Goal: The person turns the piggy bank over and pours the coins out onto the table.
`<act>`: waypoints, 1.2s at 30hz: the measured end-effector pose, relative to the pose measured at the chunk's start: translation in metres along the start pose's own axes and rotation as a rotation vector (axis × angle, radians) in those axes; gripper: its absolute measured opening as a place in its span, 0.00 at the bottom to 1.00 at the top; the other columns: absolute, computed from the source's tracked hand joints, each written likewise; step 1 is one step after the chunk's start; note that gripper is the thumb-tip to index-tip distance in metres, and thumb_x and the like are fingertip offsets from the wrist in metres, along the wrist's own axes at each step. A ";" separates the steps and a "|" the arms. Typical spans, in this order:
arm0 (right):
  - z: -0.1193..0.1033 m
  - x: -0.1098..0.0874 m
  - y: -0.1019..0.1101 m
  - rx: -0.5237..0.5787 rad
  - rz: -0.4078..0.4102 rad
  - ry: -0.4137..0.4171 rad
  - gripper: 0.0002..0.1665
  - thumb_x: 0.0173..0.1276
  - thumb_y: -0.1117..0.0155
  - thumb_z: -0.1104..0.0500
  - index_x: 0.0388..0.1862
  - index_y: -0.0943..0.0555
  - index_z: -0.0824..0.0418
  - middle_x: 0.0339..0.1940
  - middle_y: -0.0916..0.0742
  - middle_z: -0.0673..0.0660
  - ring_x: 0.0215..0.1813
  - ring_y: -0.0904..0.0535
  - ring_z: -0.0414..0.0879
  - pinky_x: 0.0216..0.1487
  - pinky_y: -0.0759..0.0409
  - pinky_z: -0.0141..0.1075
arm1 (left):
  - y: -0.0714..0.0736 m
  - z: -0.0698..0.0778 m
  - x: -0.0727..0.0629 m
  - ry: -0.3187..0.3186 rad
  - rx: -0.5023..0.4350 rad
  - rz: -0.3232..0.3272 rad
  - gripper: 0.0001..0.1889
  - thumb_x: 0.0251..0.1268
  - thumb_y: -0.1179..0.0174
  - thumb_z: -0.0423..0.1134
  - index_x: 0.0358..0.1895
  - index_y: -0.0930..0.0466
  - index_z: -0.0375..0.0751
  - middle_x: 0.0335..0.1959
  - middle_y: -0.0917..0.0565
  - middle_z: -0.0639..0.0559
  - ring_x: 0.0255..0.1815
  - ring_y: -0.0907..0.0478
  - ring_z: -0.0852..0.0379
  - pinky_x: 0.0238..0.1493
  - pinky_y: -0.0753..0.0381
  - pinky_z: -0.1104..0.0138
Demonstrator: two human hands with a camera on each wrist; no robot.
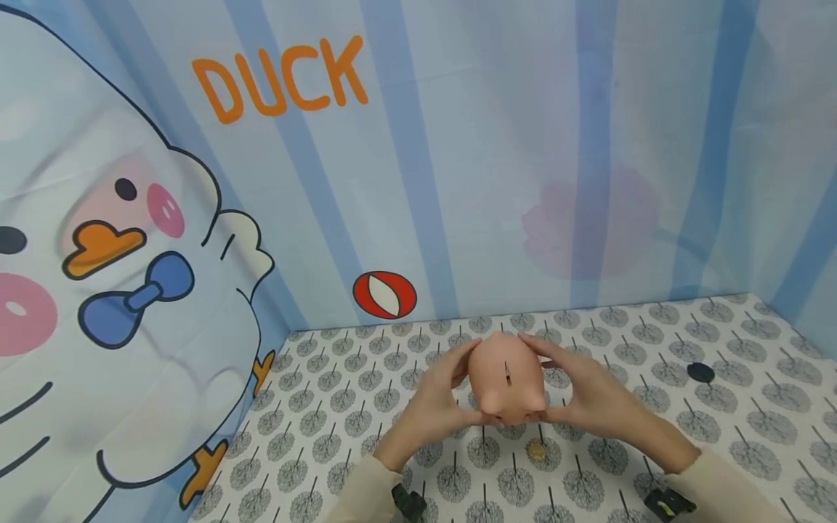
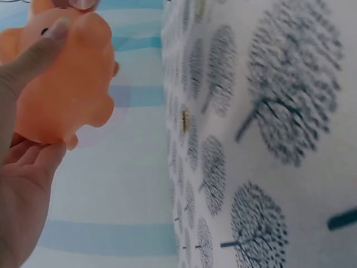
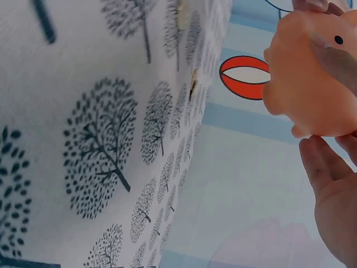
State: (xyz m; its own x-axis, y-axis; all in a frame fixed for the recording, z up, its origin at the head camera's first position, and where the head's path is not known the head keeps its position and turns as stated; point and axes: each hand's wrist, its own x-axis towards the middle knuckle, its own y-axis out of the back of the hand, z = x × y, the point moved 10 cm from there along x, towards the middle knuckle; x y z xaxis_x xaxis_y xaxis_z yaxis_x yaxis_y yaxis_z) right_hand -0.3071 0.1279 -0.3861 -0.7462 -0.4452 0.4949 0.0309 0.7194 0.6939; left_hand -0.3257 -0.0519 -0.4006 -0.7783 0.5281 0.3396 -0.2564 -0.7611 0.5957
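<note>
A peach-pink piggy bank (image 1: 500, 367) with a dark coin slot along its back is held between both hands, raised off the tabletop. My left hand (image 1: 431, 396) grips one side, its thumb near the snout and its fingers at the rear; the left wrist view shows the thumb lying on the head of the piggy bank (image 2: 70, 84). On the other side my right hand (image 1: 595, 392) grips it the same way, with the thumb beside the eye of the piggy bank (image 3: 312, 72) in the right wrist view. A gold coin (image 1: 537, 452) lies on the cloth in front.
A black round disc (image 1: 701, 373) lies on the right of the tree-print tablecloth (image 1: 314, 450). Behind the table hangs a blue-striped curtain (image 1: 484, 181) printed with a duck and a red ball. Dark wrist straps (image 1: 408, 503) show at both sleeves.
</note>
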 end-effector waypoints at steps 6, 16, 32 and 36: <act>-0.002 -0.002 0.000 -0.071 0.023 0.039 0.70 0.42 0.08 0.56 0.84 0.36 0.54 0.75 0.19 0.60 0.63 0.14 0.54 0.61 0.11 0.51 | -0.004 -0.001 -0.001 -0.012 0.027 -0.002 0.60 0.49 0.15 0.39 0.84 0.45 0.55 0.79 0.29 0.53 0.78 0.28 0.54 0.77 0.24 0.66; 0.006 -0.004 -0.002 0.014 -0.022 -0.023 0.68 0.45 0.09 0.54 0.84 0.37 0.55 0.76 0.21 0.61 0.63 0.14 0.57 0.62 0.13 0.58 | -0.005 -0.004 0.001 0.023 -0.016 -0.033 0.58 0.50 0.15 0.40 0.84 0.44 0.54 0.79 0.29 0.53 0.79 0.28 0.52 0.77 0.25 0.67; 0.022 -0.004 -0.006 0.163 -0.040 -0.169 0.48 0.66 0.22 0.46 0.79 0.30 0.62 0.65 0.14 0.61 0.55 0.13 0.50 0.58 0.11 0.50 | -0.003 -0.025 0.006 0.170 -0.136 -0.014 0.37 0.65 0.27 0.57 0.77 0.28 0.56 0.69 0.17 0.53 0.65 0.16 0.55 0.68 0.16 0.65; 0.027 0.000 -0.008 0.204 -0.072 -0.269 0.32 0.77 0.35 0.46 0.72 0.22 0.63 0.57 0.10 0.58 0.51 0.12 0.47 0.52 0.11 0.39 | -0.006 -0.031 0.010 0.241 -0.146 -0.001 0.31 0.75 0.41 0.65 0.67 0.17 0.45 0.56 0.10 0.46 0.52 0.09 0.54 0.53 0.09 0.63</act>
State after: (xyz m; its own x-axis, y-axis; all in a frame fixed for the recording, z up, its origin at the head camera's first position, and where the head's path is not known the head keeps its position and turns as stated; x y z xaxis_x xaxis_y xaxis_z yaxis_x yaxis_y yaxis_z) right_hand -0.3252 0.1365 -0.4064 -0.8911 -0.3617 0.2740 -0.1413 0.7950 0.5899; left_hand -0.3500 -0.0538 -0.4228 -0.8872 0.4378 0.1459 -0.3240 -0.8161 0.4785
